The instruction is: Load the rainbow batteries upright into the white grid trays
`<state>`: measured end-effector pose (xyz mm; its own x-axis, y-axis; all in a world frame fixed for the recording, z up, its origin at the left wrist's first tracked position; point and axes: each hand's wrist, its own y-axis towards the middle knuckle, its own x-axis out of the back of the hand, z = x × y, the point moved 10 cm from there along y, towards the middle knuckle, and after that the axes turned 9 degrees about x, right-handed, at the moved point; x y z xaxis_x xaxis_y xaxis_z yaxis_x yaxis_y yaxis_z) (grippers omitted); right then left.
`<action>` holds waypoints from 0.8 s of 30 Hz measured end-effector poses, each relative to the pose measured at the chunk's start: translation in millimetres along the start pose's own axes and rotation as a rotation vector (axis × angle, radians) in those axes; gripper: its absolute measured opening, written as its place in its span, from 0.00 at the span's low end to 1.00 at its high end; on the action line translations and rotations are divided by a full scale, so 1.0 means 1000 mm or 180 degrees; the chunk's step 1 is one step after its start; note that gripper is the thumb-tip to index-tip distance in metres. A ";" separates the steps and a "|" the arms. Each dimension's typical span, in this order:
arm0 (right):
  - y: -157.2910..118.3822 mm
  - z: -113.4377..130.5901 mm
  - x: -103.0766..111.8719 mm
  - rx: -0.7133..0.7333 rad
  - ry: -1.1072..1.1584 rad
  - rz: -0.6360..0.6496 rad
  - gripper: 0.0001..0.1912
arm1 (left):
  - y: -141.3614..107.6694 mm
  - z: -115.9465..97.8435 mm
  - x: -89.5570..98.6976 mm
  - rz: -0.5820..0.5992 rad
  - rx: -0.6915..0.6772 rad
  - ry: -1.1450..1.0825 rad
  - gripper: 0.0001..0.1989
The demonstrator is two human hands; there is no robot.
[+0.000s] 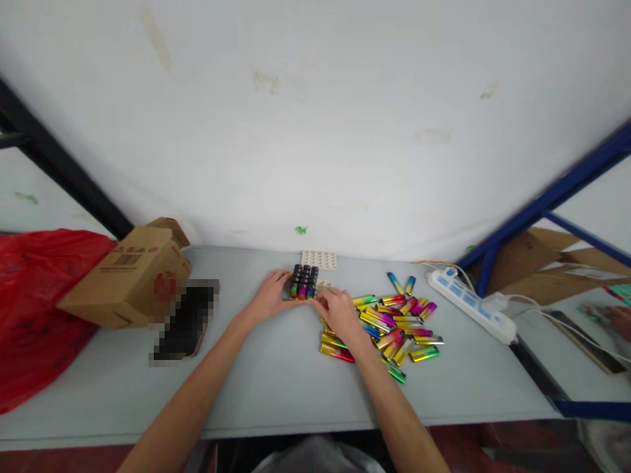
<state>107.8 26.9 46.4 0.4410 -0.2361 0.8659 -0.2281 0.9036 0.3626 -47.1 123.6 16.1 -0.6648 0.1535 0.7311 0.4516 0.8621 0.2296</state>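
Rows of upright lighters (305,279) with black tops and shiny coloured bodies stand packed together near the back of the table. Beside their right side shows part of a white holder (323,286). My left hand (270,295) curves around the block's left side, thumb along the front and fingers toward the back. At the front right corner, my right hand (337,307) has its fingers closed; whatever they hold is hidden. A loose pile of metallic lighters (389,322) lies right of and partly beneath my right forearm. Behind the block lies a white grid tray (319,259).
A cardboard box (125,279), a red plastic bag (44,309) and a blurred-out dark phone-like object (185,322) occupy the left. On the right lies a white power strip (470,305) with cables, by a blue frame (522,217). Another person's hand (620,322) shows far right.
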 end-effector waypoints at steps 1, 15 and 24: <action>-0.001 -0.001 0.004 0.0017 0.0146 -0.0062 0.21 | 0.000 0.001 0.000 0.0002 -0.0004 -0.0016 0.35; -0.058 -0.216 0.101 -0.2118 -0.1067 -0.0023 0.19 | 0.005 0.006 0.001 -0.0005 -0.0001 -0.0026 0.34; -0.032 -0.192 0.087 -0.1619 0.0297 -0.0515 0.14 | 0.002 0.005 0.004 -0.0044 0.0032 -0.0056 0.34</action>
<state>320.4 46.2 43.8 0.5162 -0.3748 0.7701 0.2878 0.9228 0.2561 -51.7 128.6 16.4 -0.6813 0.1500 0.7165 0.4365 0.8690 0.2331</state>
